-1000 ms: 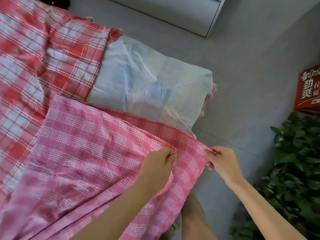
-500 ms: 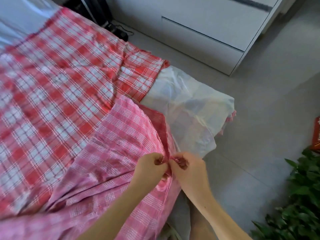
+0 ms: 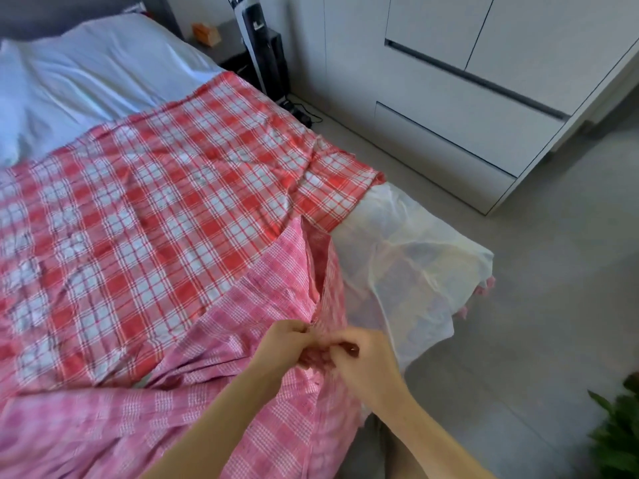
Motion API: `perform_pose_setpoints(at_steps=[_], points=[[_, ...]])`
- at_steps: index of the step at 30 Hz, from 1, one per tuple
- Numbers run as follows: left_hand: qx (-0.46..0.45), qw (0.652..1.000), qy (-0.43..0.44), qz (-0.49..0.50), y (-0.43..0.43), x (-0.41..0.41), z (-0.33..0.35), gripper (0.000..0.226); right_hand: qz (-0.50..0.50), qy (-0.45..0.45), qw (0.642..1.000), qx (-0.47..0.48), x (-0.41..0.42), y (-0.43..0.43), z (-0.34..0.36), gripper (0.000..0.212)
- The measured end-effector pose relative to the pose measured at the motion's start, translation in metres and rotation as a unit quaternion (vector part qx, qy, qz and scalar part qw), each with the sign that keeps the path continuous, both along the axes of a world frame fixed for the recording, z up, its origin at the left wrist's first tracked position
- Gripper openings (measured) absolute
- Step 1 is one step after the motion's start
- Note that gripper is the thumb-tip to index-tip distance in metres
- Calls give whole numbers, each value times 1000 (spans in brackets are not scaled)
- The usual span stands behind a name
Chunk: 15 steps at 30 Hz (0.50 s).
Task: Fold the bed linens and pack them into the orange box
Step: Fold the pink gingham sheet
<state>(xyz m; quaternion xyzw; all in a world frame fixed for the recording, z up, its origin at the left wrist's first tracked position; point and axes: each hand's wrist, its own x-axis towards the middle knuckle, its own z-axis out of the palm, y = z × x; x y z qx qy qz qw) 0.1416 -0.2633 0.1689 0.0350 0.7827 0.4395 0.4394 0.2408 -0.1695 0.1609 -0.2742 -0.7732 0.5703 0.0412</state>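
A pink checked sheet [image 3: 242, 340] lies bunched across the near part of the bed, folded so two of its edges meet. My left hand [image 3: 283, 347] and my right hand [image 3: 363, 364] are side by side, each pinching the sheet's edge where the corners come together. Beneath it a red-and-white plaid sheet [image 3: 155, 209] is spread flat over the bed. A thin white sheet [image 3: 408, 257] hangs off the bed's right corner. The orange box is out of view.
A white pillow [image 3: 86, 74] lies at the head of the bed. A bedside table with a small orange item [image 3: 206, 33], a black-and-white appliance [image 3: 256, 46] and white cabinets [image 3: 466, 98] stand along the far side. Grey floor lies right, a green plant [image 3: 619, 433] at bottom right.
My hands came together from about a hand's width apart, joining the pink sheet's corners. The view lifted toward the head of the bed; the red box at right left the frame.
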Motion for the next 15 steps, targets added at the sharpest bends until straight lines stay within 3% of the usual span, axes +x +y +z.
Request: perform_pose_setpoints(at_steps=[3, 6, 11, 15], points=[[-64, 984, 116, -120, -20, -7, 10, 27, -25, -7, 990, 137, -12, 14, -6, 31], [-128, 931, 231, -251, -42, -14, 34, 22, 84, -36, 968, 232, -46, 30, -15, 40], [-177, 887, 328, -271, -73, -24, 91, 22, 247, -58, 914, 316, -105, 28, -14, 58], [-235, 861, 392, -225, -93, -30, 145, 21, 279, -3, 896, 346, -144, 14, 6, 49]])
